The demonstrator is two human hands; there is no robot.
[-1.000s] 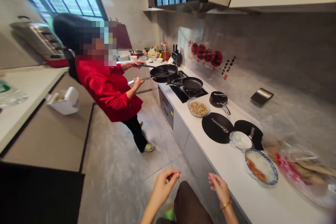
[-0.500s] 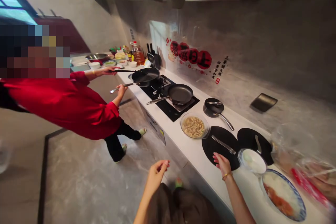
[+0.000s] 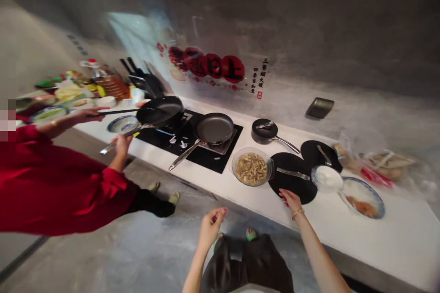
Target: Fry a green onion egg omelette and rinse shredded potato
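My left hand [image 3: 211,228] is raised in front of the counter's edge, over the floor. Its fingers curl in toward the thumb, and nothing shows in them. My right hand [image 3: 291,200], with a thin bangle at the wrist, hovers at the near rim of a large black lid [image 3: 288,182] with a metal handle. Its fingers are loosely bent and apart, holding nothing. Left of that lid is a glass bowl [image 3: 234,175] of sliced mushrooms. To the right lie a white bowl [image 3: 329,178] and a blue-rimmed plate [image 3: 381,206] with pale and orange-red food.
A person in a red top [image 3: 68,183] at the left holds a frying pan [image 3: 161,111] and a dark utensil. Another frying pan [image 3: 215,128] sits on the hob [image 3: 220,161]. Farther right are a lidded saucepan [image 3: 264,133], a second lid [image 3: 318,151] and plastic bags [image 3: 388,165].
My view has turned right and down, so the person in red and the hob appear farther left. Both my hands keep much the same pose, empty as far as visible.
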